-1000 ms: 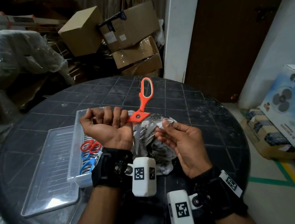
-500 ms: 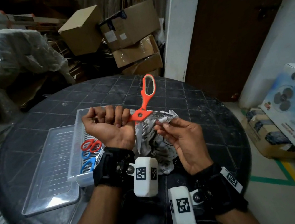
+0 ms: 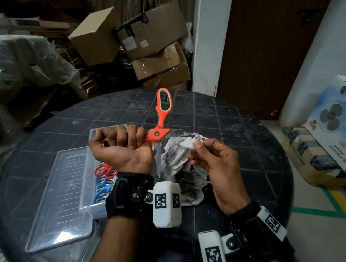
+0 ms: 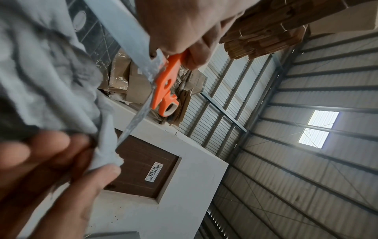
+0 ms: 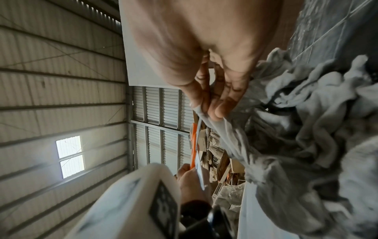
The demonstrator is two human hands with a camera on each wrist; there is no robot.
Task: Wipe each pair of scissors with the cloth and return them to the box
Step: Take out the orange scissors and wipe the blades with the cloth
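My left hand (image 3: 123, 140) grips one handle of the orange scissors (image 3: 156, 133), which are spread wide open above the table; their other handle stands up and away from me. One blade (image 3: 156, 154) points down beside my left wrist. My right hand (image 3: 195, 147) pinches a fold of the crumpled grey-white cloth (image 3: 180, 168) at the tip of the other blade (image 4: 132, 121). In the left wrist view the orange scissors (image 4: 165, 82) lie beside the cloth (image 4: 40, 64). The clear box (image 3: 93, 209) at my left wrist holds red and blue scissors (image 3: 104, 176).
The box's clear lid (image 3: 59, 195) lies flat left of the box on the round dark table (image 3: 249, 141). Cardboard boxes (image 3: 152, 42) are stacked behind the table. A fan carton (image 3: 345, 125) stands on the floor to the right.
My right hand has rubbed the pinched cloth fold out along the blade and back toward its tip. My left hand keeps its grip on the handle, with the scissors still spread.
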